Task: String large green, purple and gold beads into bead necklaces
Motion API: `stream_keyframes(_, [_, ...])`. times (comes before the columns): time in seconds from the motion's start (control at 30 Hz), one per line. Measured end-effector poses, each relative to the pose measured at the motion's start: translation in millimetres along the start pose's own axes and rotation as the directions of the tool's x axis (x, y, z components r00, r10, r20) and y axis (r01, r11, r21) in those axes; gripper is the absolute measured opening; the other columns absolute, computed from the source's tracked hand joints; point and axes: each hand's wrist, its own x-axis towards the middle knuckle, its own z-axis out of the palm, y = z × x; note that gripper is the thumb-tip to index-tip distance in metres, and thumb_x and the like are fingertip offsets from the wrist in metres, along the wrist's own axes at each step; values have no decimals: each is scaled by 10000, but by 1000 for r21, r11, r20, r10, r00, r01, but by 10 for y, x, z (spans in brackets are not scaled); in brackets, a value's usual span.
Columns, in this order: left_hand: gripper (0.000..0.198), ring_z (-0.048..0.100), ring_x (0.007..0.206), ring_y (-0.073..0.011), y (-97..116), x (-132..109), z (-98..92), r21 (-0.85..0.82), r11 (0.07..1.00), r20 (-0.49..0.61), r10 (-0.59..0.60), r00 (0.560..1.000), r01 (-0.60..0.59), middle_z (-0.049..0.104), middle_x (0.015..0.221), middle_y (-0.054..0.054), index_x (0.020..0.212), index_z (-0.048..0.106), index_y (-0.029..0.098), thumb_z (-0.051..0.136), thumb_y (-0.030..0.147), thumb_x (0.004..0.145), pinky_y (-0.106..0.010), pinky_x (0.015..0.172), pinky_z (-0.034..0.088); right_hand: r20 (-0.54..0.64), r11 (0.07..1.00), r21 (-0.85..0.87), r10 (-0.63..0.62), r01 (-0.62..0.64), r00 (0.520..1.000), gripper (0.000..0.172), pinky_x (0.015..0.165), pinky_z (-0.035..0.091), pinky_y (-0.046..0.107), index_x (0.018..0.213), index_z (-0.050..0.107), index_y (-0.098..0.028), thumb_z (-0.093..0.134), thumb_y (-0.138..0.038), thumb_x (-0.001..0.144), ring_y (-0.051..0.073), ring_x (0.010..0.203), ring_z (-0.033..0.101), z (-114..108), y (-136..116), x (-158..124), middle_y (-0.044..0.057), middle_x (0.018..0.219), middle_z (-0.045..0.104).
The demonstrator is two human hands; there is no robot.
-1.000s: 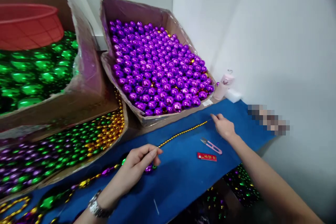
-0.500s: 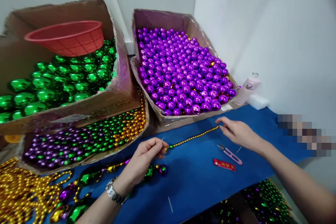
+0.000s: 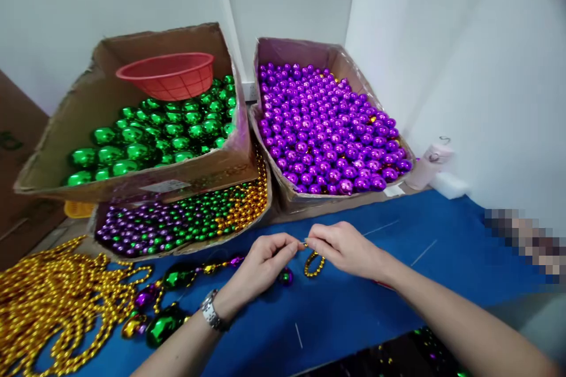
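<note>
My left hand and my right hand meet over the blue cloth, fingertips pinched close together. Between them a short gold bead strand hangs in a small loop, its ends held at my fingertips. The exact grip on each end is partly hidden by the fingers. Just under my left hand lies a dark purple and green ball. To the left of it a garland with large green ornaments rests on the cloth, partly behind my left wrist.
Behind stand cardboard boxes of purple balls and green balls, the latter with a red basket. A lower box has small mixed beads. Gold bead chains pile at left. A pink bottle stands at right.
My right hand has come left to meet my left hand. The gold strand, stretched straight between them before, now hangs as a loop. The view has shifted left.
</note>
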Motion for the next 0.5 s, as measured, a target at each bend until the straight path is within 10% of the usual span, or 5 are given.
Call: stream_keyframes(0.5, [256,352,496,-64,-182,-86,14,-371,928,-145,-103,984,42,516,629,30,765,600,134,643,385,774,-185,457,251,206,985,117,-149,127,967,407,623,375,231,1300,407,-229,419,-155,900,134,670,591,-208,-357,-111,-14,764,649])
